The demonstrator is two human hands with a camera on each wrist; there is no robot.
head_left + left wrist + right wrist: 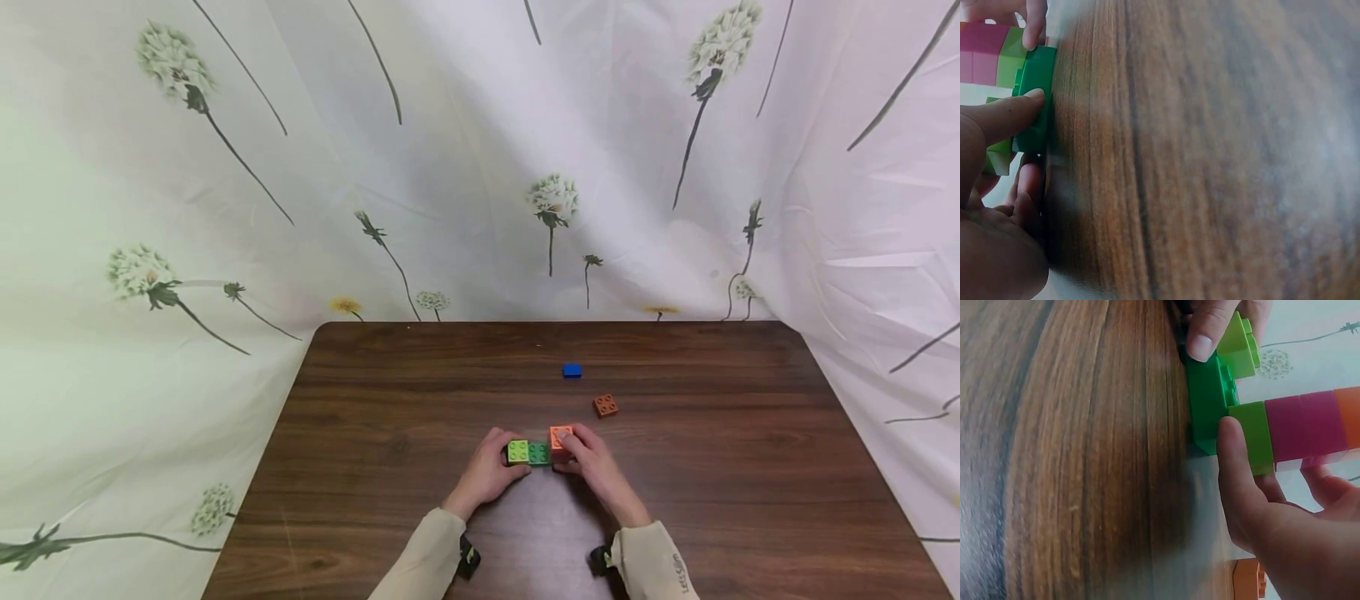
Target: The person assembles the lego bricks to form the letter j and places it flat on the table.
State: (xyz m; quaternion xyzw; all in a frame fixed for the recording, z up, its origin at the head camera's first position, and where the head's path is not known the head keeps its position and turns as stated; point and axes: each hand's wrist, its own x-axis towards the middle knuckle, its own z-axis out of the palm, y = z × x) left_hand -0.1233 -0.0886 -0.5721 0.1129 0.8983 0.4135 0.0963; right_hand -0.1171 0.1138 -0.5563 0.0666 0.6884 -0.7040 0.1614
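A long green toy building brick lies on the table between both hands. On its left end sits a light green brick. My left hand grips that end, thumb along the near side of the green brick and fingers behind. At the right end stands a stack with a light green brick at the bottom, magenta above it and an orange brick on top. My right hand holds this stack, its thumb over the orange top. In the right wrist view, a fingertip reaches the seam above the green brick.
Behind my right hand, a brown-orange four-stud brick lies on the wooden table. Farther back is a small blue brick. A white curtain with dandelion prints hangs around the table's back and sides.
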